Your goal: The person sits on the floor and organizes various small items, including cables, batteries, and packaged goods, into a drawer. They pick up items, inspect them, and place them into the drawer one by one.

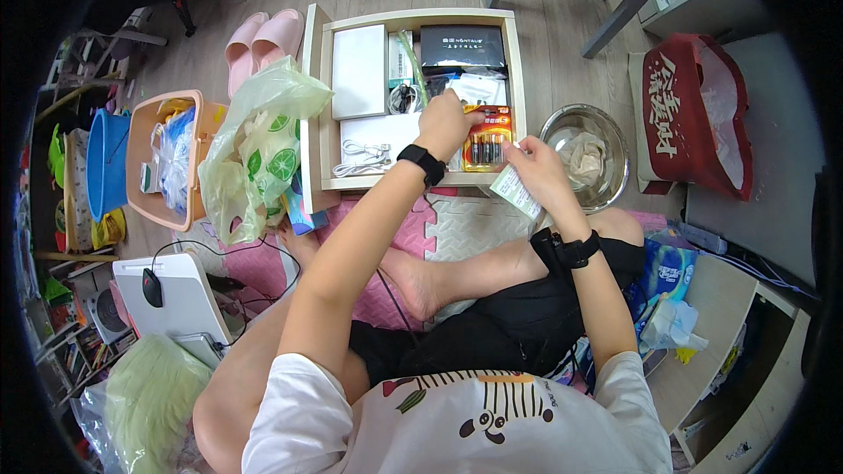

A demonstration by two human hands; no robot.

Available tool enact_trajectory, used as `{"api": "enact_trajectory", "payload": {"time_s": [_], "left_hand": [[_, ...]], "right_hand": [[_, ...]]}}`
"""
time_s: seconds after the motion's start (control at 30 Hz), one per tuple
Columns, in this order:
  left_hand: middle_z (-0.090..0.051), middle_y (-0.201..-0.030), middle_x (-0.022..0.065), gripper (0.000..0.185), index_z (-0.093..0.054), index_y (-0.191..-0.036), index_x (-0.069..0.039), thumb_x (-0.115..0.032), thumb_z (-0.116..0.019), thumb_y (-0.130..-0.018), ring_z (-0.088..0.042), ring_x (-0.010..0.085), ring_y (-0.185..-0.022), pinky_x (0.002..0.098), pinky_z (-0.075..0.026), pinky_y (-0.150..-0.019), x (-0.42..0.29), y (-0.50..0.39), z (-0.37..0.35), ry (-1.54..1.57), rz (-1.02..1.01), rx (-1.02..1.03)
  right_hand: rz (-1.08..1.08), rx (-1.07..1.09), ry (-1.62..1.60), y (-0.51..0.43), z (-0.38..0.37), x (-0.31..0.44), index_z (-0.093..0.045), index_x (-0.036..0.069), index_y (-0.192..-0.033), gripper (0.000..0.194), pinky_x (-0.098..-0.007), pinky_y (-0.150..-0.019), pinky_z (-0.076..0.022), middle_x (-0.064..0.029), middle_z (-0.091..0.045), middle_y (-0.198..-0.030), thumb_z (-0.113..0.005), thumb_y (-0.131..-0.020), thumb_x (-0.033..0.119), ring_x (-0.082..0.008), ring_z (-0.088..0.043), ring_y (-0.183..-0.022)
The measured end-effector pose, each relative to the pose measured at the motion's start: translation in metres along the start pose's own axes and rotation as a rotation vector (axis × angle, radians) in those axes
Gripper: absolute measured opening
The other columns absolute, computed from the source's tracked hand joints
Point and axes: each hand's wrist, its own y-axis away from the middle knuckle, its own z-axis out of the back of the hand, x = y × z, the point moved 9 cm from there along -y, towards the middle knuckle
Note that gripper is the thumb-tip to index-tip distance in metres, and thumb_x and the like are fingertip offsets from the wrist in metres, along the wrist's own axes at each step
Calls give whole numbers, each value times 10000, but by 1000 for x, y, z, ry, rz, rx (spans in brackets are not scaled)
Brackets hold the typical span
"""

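Note:
In front of me is a pale wooden drawer (pixel 520 66) with its contents showing. My left hand (pixel 445 120) reaches into it, fingers bent at the left edge of a carded pack of batteries (pixel 487 138). The fingertips are partly hidden, so a grip is unclear. Just outside the drawer's near right corner, my right hand (pixel 541 174) holds a pale green printed packet (pixel 515 192) by its side. Also in the drawer are a white box (pixel 359 72), a black box (pixel 461 46), a coiled white cable (pixel 362 158) and a dark cable coil (pixel 403 100).
A steel bowl (pixel 618 138) with a crumpled pale bag stands right of the drawer, near a red shopping bag (pixel 698 112). To the left are a green-patterned plastic bag (pixel 253 138), an orange basket (pixel 141 191) and pink slippers (pixel 276 39). Grey chair legs (pixel 606 23) stand beyond.

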Motion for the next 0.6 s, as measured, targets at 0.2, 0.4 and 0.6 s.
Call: {"api": "enact_trajectory", "payload": {"time_s": [0.2,0.4,0.6], "left_hand": [[-658,-1038,131,350,-585,-1115,32,-265,-421,-1029,-638,249,-997,312,-499,-822,14,19,-31,1408,544,452],[-595,-1184,147,336,-499,-1246,63,-184,-411,-1036,-606,183,-1009,296,-494,-898,-15,42,-16,1678,337,706],[-619,-1112,117,356,-502,-1245,67,-213,-439,-1035,-595,154,-945,273,-497,-854,-20,49,-2,1519,295,766]], "right_hand": [[105,13,-325,-24,-2,7,-652,8,-1024,337,-219,-676,-459,-40,-664,-875,-473,-1005,293,-75,-618,-804],[40,112,-782,-36,-23,24,-617,-25,-1103,324,-273,-741,-520,-97,-679,-969,-510,-990,259,-150,-655,-829],[-131,220,-885,-40,-33,32,-552,-69,-1141,374,-275,-756,-541,-133,-673,-1001,-608,-941,241,-165,-671,-874]]}}
